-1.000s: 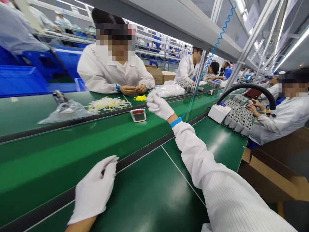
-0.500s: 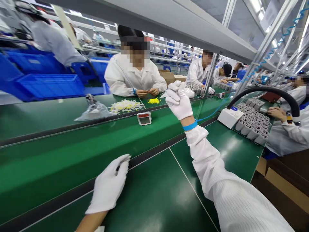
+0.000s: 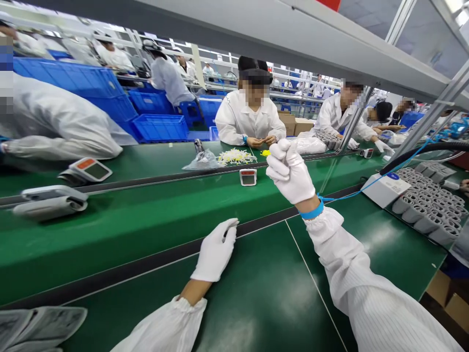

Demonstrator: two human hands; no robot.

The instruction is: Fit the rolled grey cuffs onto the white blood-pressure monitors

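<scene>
My left hand (image 3: pixel 215 252), in a white glove, lies at the black edge strip (image 3: pixel 252 226) of the green conveyor belt. Its fingers are stretched out, with a small gap beside the thumb and nothing visible between them. Raised above the belt, my right hand (image 3: pixel 289 170) is also gloved, its fingers curled closed; no object shows in it. A blue wrist strap (image 3: pixel 312 210) with a cord circles that wrist. Nearest to the hands on the belt is a small white device with a grey screen (image 3: pixel 248 177).
White screened devices with cuffs (image 3: pixel 51 201) lie on the belt at left. Grey cuff-like parts (image 3: pixel 40 325) sit at lower left. Rows of grey rolled cuffs (image 3: pixel 432 203) and a white box (image 3: pixel 385 189) stand right. Across sits a co-worker (image 3: pixel 252 117) behind white and yellow pieces (image 3: pixel 236 156).
The view has swung left, bringing devices on the belt and another person into sight at left. Both hands keep nearly the same pose and appear farther right in the picture.
</scene>
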